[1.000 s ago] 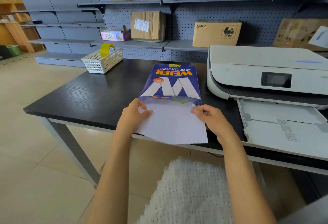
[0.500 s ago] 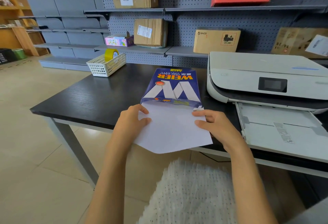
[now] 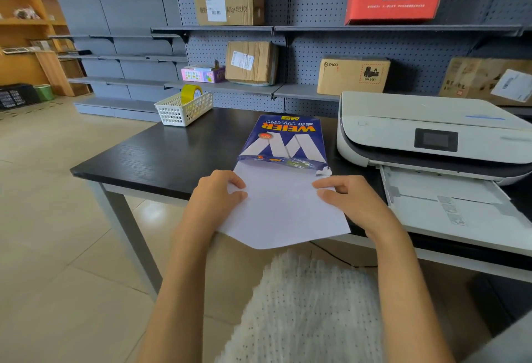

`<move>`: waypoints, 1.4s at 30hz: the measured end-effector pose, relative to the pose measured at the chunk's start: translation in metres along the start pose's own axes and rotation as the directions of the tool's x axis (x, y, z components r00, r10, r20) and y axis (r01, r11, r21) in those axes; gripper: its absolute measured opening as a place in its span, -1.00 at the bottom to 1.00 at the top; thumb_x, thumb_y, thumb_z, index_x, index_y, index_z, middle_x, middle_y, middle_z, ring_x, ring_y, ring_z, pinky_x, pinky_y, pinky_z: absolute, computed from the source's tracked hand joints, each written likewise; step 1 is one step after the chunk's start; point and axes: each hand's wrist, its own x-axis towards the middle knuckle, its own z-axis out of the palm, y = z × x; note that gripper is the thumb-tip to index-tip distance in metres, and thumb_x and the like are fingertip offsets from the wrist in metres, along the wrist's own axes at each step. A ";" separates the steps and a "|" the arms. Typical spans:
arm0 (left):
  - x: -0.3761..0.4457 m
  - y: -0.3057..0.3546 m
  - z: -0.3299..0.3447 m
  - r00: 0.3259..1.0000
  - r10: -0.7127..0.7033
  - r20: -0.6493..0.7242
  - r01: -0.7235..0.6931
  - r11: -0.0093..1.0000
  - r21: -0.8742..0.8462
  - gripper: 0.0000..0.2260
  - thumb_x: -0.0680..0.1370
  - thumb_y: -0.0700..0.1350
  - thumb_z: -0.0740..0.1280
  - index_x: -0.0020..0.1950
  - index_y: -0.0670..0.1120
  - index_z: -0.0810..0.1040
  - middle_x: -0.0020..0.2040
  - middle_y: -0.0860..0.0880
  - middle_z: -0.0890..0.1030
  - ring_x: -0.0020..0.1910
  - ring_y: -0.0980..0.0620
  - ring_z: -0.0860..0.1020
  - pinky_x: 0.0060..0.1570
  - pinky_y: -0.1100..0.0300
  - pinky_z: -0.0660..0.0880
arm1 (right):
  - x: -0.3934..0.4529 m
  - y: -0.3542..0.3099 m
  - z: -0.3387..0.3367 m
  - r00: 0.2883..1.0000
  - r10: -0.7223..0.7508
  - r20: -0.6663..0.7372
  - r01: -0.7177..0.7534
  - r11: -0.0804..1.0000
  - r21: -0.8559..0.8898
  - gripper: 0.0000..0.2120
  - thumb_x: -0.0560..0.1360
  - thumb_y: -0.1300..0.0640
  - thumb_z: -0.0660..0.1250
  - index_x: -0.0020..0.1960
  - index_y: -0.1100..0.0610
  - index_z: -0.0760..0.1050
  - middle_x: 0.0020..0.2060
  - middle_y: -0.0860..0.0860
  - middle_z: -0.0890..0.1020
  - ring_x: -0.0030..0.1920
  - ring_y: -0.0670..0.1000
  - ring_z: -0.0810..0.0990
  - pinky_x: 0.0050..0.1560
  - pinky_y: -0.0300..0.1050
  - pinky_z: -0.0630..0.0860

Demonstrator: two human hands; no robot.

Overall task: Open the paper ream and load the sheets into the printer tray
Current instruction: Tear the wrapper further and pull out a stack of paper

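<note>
Both hands pinch the white sheets (image 3: 283,213), the left hand (image 3: 214,198) on one edge and the right hand (image 3: 349,203) on the other, so the stack slides out straight. The sheets are half out of the blue wrapper (image 3: 283,142), which lies on the desk (image 3: 172,155). The open printer tray (image 3: 449,204) waits just beside, on the right.

Left hand (image 3: 214,197) and right hand (image 3: 349,200) reach forward side by side, fingers curled, thumbs pinching.

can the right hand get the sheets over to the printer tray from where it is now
Probably yes. The right hand grips the sheets beside the open printer tray, with nothing between them, though the sheets are partly inside the wrapper.
</note>
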 end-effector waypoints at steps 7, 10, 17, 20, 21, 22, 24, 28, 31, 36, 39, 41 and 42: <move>-0.035 0.004 -0.026 0.998 0.052 0.034 -0.052 0.998 0.022 -0.87 0.53 -0.08 0.37 0.05 0.05 0.63 0.08 0.05 0.50 0.02 0.03 0.43 -0.10 0.20 0.31 | -0.032 -0.026 -0.006 0.998 -0.064 -0.009 0.064 0.997 -0.033 -0.81 0.50 0.05 0.36 -0.08 0.12 0.71 -0.06 0.09 0.72 0.07 0.11 0.64 -0.18 -0.29 0.51; -0.046 0.009 -0.039 0.997 0.071 0.036 -0.072 0.997 0.035 -0.87 0.53 -0.07 0.36 0.05 0.06 0.63 0.07 0.06 0.49 0.03 0.04 0.42 -0.09 0.22 0.31 | -0.043 -0.039 -0.010 0.997 -0.078 -0.008 0.077 0.996 -0.052 -0.82 0.52 0.06 0.36 -0.08 0.07 0.73 -0.06 0.03 0.73 0.05 0.07 0.63 -0.26 -0.31 0.45; -0.062 0.017 -0.049 0.997 0.068 -0.032 -0.066 0.996 0.059 -0.87 0.55 -0.05 0.33 0.07 0.10 0.60 0.17 0.02 0.50 0.01 0.02 0.42 -0.22 0.24 0.29 | -0.054 -0.057 -0.012 0.991 -0.134 -0.001 0.134 0.990 -0.050 -0.82 0.54 0.09 0.36 -0.02 0.13 0.71 -0.09 -0.01 0.72 -0.12 -0.08 0.62 -0.28 -0.32 0.44; -0.067 0.023 -0.051 0.995 0.086 -0.059 -0.082 0.995 0.062 -0.85 0.56 -0.05 0.33 0.11 0.08 0.59 0.21 0.02 0.50 0.02 0.04 0.37 -0.09 0.18 0.29 | -0.056 -0.059 -0.012 0.987 -0.157 -0.030 0.156 0.987 -0.043 -0.82 0.54 0.10 0.36 -0.02 0.14 0.71 -0.10 0.01 0.72 -0.12 -0.06 0.60 -0.20 -0.21 0.43; -0.069 0.025 -0.051 0.992 0.096 -0.076 -0.091 0.994 0.062 -0.85 0.56 -0.05 0.33 0.12 0.08 0.59 0.22 0.02 0.51 0.03 0.03 0.37 -0.06 0.17 0.28 | -0.057 -0.060 -0.012 0.985 -0.166 -0.041 0.164 0.985 -0.045 -0.82 0.54 0.10 0.35 -0.01 0.13 0.71 -0.09 0.00 0.72 -0.12 -0.09 0.60 -0.21 -0.22 0.42; -0.071 0.026 -0.052 0.990 0.106 -0.097 -0.100 0.993 0.061 -0.84 0.57 -0.05 0.33 0.13 0.08 0.58 0.21 0.03 0.51 0.05 0.02 0.38 -0.04 0.17 0.28 | -0.059 -0.060 -0.012 0.983 -0.176 -0.051 0.173 0.983 -0.055 -0.82 0.54 0.09 0.35 0.00 0.12 0.71 -0.09 -0.01 0.72 -0.12 -0.11 0.60 -0.21 -0.24 0.41; -0.073 0.029 -0.052 0.982 0.119 -0.143 -0.113 0.992 0.053 -0.83 0.57 -0.04 0.33 0.15 0.09 0.57 0.17 0.05 0.51 0.05 0.03 0.41 -0.04 0.16 0.29 | -0.061 -0.061 -0.013 0.977 -0.199 -0.079 0.193 0.978 -0.079 -0.83 0.55 0.08 0.35 0.02 0.09 0.69 -0.07 -0.03 0.72 -0.08 -0.10 0.62 -0.19 -0.28 0.44; -0.074 0.037 -0.045 0.958 0.154 -0.240 -0.160 0.987 -0.009 -0.83 0.56 -0.06 0.33 0.13 0.11 0.57 0.07 0.12 0.50 -0.01 0.09 0.41 -0.12 0.21 0.29 | -0.064 -0.057 -0.018 0.959 -0.236 -0.159 0.222 0.969 -0.106 -0.86 0.55 0.08 0.35 0.03 0.02 0.68 -0.10 -0.06 0.69 -0.09 -0.01 0.61 -0.19 -0.25 0.44; -0.069 0.045 -0.037 0.943 0.192 -0.273 -0.217 0.974 -0.066 -0.81 0.57 -0.08 0.33 0.16 0.10 0.57 0.06 0.16 0.48 0.02 0.14 0.40 -0.05 0.22 0.29 | -0.063 -0.051 -0.026 0.949 -0.220 -0.224 0.196 0.973 -0.124 -0.86 0.56 0.08 0.34 0.05 -0.02 0.66 -0.06 -0.09 0.66 -0.06 -0.04 0.60 -0.11 -0.18 0.49; -0.054 0.061 -0.015 0.930 0.258 -0.261 -0.300 0.944 -0.136 -0.74 0.56 -0.09 0.34 0.25 0.05 0.55 0.09 0.17 0.48 0.04 0.15 0.44 0.03 0.23 0.35 | -0.061 -0.038 -0.045 0.933 -0.183 -0.311 0.141 0.978 -0.152 -0.86 0.58 0.11 0.31 0.05 0.01 0.65 0.00 -0.05 0.63 -0.02 0.02 0.59 -0.14 -0.20 0.50; -0.044 0.070 0.000 0.927 0.281 -0.250 -0.327 0.931 -0.164 -0.72 0.56 -0.09 0.34 0.28 0.03 0.55 0.17 0.11 0.54 0.08 0.13 0.46 0.05 0.24 0.35 | -0.060 -0.030 -0.058 0.925 -0.156 -0.347 0.105 0.981 -0.163 -0.85 0.59 0.12 0.30 0.05 0.03 0.64 -0.01 -0.05 0.61 -0.07 -0.01 0.57 -0.20 -0.23 0.46; -0.038 0.079 0.010 0.922 0.300 -0.246 -0.349 0.918 -0.188 -0.72 0.56 -0.09 0.35 0.28 0.02 0.55 0.17 0.12 0.54 0.09 0.14 0.45 0.08 0.24 0.36 | -0.058 -0.025 -0.069 0.916 -0.148 -0.373 0.084 0.980 -0.182 -0.85 0.59 0.13 0.29 0.05 0.03 0.64 0.00 -0.05 0.61 -0.13 -0.10 0.53 -0.24 -0.26 0.40; -0.035 0.084 0.015 0.919 0.311 -0.242 -0.361 0.911 -0.199 -0.71 0.57 -0.09 0.34 0.29 0.02 0.55 0.16 0.12 0.52 0.09 0.15 0.44 0.09 0.25 0.37 | -0.057 -0.022 -0.075 0.911 -0.147 -0.385 0.076 0.979 -0.192 -0.85 0.59 0.13 0.29 0.04 0.03 0.64 0.00 -0.05 0.61 -0.15 -0.14 0.51 -0.25 -0.27 0.38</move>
